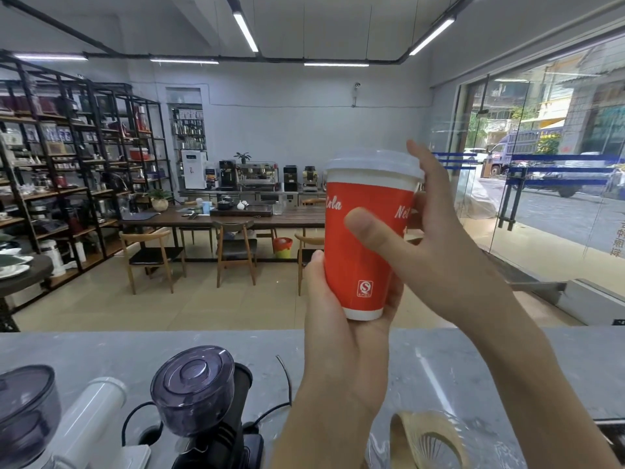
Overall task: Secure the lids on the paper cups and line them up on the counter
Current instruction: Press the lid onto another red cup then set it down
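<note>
Grinder point(192, 390) stood at worktop point(473, 367) near left corner. Left hand point(338, 333) gripped base of red paper cup point(351, 275), upright in air above worktop far edge. Right hand point(439, 252) clasped cup's upper wall. White lid point(372, 160) sat on cup.

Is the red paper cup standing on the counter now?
No, the left hand grips the red paper cup by its base, holding it clear above the grey counter.

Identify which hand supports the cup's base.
The left hand grips the red cup at its base; the right hand holds higher, fingers by the lid.
</note>
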{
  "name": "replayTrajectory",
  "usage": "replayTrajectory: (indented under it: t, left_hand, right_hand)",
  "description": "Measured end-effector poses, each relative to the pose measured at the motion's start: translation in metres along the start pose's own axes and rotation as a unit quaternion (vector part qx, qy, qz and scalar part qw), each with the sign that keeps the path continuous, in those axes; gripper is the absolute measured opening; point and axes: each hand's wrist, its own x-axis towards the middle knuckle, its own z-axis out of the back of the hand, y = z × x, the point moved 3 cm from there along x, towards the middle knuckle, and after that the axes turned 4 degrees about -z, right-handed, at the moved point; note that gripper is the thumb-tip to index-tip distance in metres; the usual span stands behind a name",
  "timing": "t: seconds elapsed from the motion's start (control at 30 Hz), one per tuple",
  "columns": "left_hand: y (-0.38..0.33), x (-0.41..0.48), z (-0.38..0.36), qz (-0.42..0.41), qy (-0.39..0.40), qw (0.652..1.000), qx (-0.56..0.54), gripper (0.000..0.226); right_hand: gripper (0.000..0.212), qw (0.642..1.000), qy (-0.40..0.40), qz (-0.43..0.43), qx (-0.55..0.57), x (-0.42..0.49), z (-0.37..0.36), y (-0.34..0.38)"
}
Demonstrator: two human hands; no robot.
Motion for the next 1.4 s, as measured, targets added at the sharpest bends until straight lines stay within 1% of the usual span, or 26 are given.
replayTrajectory:
  t: [0.07, 0.13, 0.2, 0.27, 0.33, 0.4, 0.47, 0.5, 0.53, 0.57, 0.63, 0.7, 0.73, 0.77, 0.83, 0.93, 1.03, 1.1, 1.13, 1.17, 1.23, 1.33, 1.4]
  left_hand:
    - [0.003, -0.006, -0.002, 0.013, 0.014, 1.000, 0.007, 0.043]
    - [0.002, -0.009, -0.001, 0.047, 0.034, 0.998, -0.021, 0.041]
    - [-0.002, -0.010, -0.001, 0.109, 0.049, 0.992, -0.047, 0.043]
    - [-0.007, -0.013, -0.004, 0.187, 0.069, 0.976, -0.089, 0.049]
    - [-0.010, -0.015, -0.008, 0.229, 0.078, 0.963, -0.117, 0.052]
    - [-0.009, -0.013, -0.008, 0.207, 0.067, 0.970, -0.107, 0.048]
    - [-0.007, -0.010, -0.007, 0.135, 0.040, 0.987, -0.071, 0.044]
    - [-0.006, -0.008, -0.005, 0.093, 0.024, 0.994, -0.047, 0.042]
    - [-0.004, -0.006, -0.003, 0.051, 0.009, 0.998, -0.021, 0.039]
    - [-0.002, -0.005, 0.001, 0.010, -0.010, 1.000, 0.011, 0.037]
    - [0.001, -0.003, 0.008, -0.056, -0.037, 0.995, 0.076, 0.036]
    - [0.005, -0.004, 0.012, -0.074, -0.041, 0.991, 0.101, 0.036]
    - [0.008, -0.005, 0.015, -0.072, -0.038, 0.991, 0.103, 0.036]
    - [0.009, -0.006, 0.018, -0.069, -0.031, 0.992, 0.104, 0.036]
    - [0.009, -0.007, 0.023, -0.062, -0.010, 0.991, 0.119, 0.035]
    - [0.008, -0.013, 0.034, -0.039, 0.031, 0.982, 0.181, 0.043]
    - [0.008, -0.029, 0.052, -0.065, 0.106, 0.951, 0.283, 0.063]
    - [0.009, -0.044, 0.075, -0.088, 0.134, 0.910, 0.382, 0.079]
    - [0.010, -0.052, 0.088, -0.094, 0.135, 0.891, 0.424, 0.080]
    - [0.014, -0.060, 0.103, -0.094, 0.130, 0.879, 0.450, 0.078]
    - [0.024, -0.076, 0.136, -0.075, 0.110, 0.866, 0.482, 0.074]
    - [0.039, -0.105, 0.184, -0.037, 0.072, 0.841, 0.535, 0.083]
    - [0.047, -0.129, 0.218, -0.018, 0.042, 0.819, 0.572, 0.084]
  right_hand:
    - [0.110, 0.998, -0.036, 0.009, -0.052, -0.003, 0.001, 0.002]
    - [0.102, 0.998, -0.042, 0.025, -0.046, -0.004, 0.006, 0.003]
    - [0.095, 0.999, -0.024, 0.028, 0.009, -0.005, 0.011, 0.004]
    - [0.088, 0.996, 0.005, 0.024, 0.084, -0.004, 0.013, 0.004]
    - [0.083, 0.991, 0.025, 0.023, 0.132, -0.002, 0.012, 0.002]
    - [0.081, 0.984, 0.038, 0.012, 0.171, 0.002, 0.010, -0.002]
    - [0.078, 0.978, 0.041, -0.018, 0.206, 0.005, 0.009, -0.008]
    - [0.076, 0.978, 0.041, -0.032, 0.202, 0.006, 0.007, -0.009]
    - [0.077, 0.983, 0.042, -0.040, 0.174, 0.005, 0.005, -0.008]
    - [0.083, 0.990, 0.038, -0.045, 0.128, 0.002, 0.003, -0.006]
    - [0.101, 0.999, 0.003, -0.042, 0.021, -0.003, -0.001, -0.004]
    - [0.112, 0.998, -0.023, -0.035, -0.050, -0.006, -0.003, -0.005]
    - [0.112, 0.997, -0.026, -0.033, -0.057, -0.006, -0.003, -0.008]
    - [0.107, 0.998, -0.024, -0.034, -0.043, -0.007, -0.002, -0.012]
    - [0.097, 0.999, -0.014, -0.044, 0.024, -0.010, 0.001, -0.018]
    - [0.080, 0.992, 0.000, -0.062, 0.107, -0.022, 0.003, -0.029]
    - [0.072, 0.988, 0.003, -0.067, 0.141, -0.042, 0.001, -0.037]
    - [0.076, 0.984, 0.026, -0.073, 0.163, -0.064, 0.000, -0.043]
    - [0.077, 0.983, 0.047, -0.075, 0.164, -0.077, -0.001, -0.047]
    - [0.079, 0.982, 0.069, -0.077, 0.159, -0.092, -0.004, -0.053]
    - [0.087, 0.979, 0.108, -0.093, 0.145, -0.126, -0.014, -0.068]
    - [0.094, 0.968, 0.144, -0.139, 0.153, -0.189, -0.035, -0.094]
    - [0.094, 0.952, 0.172, -0.193, 0.167, -0.235, -0.050, -0.116]
